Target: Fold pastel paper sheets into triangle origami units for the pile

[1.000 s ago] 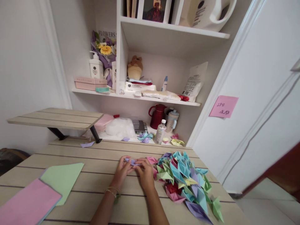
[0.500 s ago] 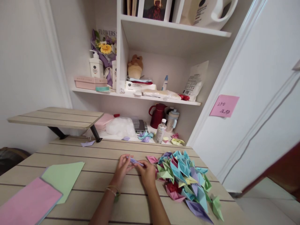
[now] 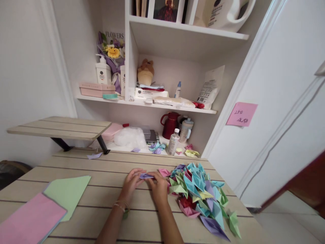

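Note:
A small folded purple paper [image 3: 145, 176] is stretched between my two hands, just above the wooden table [image 3: 142, 217]. My left hand [image 3: 132, 183] pinches its left end, with the fingers partly hiding it. The other end is gripped by my right hand [image 3: 157, 184], fingers closed over it. Close by on the right lies a heap of folded paper boats [image 3: 200, 189] in blue, green, pink, yellow and purple. One pink paper boat [image 3: 164, 172] sits at the heap's edge, right beside my right hand.
Pink paper sheets [image 3: 33, 217] and a green sheet [image 3: 68, 193] lie at the left. A raised wooden stand [image 3: 61, 128] is at the back left. Behind the table, a shelf holds a clear bottle [image 3: 173, 142], a dark red jug [image 3: 170, 125] and several more folded papers [image 3: 157, 147].
The purple paper has turned from a slant to nearly level, and more of its side shows. Both hands still hold it, the left having shifted slightly. The camera view has moved a little.

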A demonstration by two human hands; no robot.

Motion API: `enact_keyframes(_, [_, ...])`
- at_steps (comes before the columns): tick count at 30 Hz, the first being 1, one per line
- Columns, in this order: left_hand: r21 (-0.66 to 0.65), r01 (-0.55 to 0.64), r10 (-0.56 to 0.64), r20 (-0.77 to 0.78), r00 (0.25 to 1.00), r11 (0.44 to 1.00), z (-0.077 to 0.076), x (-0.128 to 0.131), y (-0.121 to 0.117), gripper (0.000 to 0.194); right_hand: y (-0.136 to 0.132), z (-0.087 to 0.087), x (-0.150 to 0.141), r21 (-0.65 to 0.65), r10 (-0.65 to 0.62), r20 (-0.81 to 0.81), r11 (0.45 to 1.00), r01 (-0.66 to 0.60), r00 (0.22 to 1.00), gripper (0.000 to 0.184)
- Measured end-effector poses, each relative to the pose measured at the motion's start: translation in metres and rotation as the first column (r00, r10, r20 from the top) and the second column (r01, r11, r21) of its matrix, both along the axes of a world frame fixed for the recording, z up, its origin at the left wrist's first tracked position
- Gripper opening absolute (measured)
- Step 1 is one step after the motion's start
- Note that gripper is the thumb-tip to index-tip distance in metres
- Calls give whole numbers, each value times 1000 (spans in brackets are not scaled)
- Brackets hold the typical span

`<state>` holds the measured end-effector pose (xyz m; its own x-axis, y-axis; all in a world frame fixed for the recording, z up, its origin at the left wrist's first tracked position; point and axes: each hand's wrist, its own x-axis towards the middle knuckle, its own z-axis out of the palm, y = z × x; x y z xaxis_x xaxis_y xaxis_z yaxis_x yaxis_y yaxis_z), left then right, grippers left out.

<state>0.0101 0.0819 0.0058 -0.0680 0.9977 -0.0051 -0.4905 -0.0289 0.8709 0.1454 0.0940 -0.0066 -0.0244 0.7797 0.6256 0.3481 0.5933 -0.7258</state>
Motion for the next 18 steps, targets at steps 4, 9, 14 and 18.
enact_keyframes(4, [13,20,-20,-1,1000,1000,2,0,-1,34,0,1,1,0,-26,-9,1000,26,1000,12])
enact_keyframes(9, [-10,8,-9,-101,995,1000,-1,-1,1,25,0,0,1,19,-32,10,999,32,999,15])
enact_keyframes(14, [-33,-25,15,-259,966,999,-3,-4,3,18,-1,1,1,45,7,53,999,-9,999,26])
enact_keyframes(18, [31,9,1,-315,949,999,-2,-5,3,20,-3,3,1,53,70,114,996,-77,991,38])
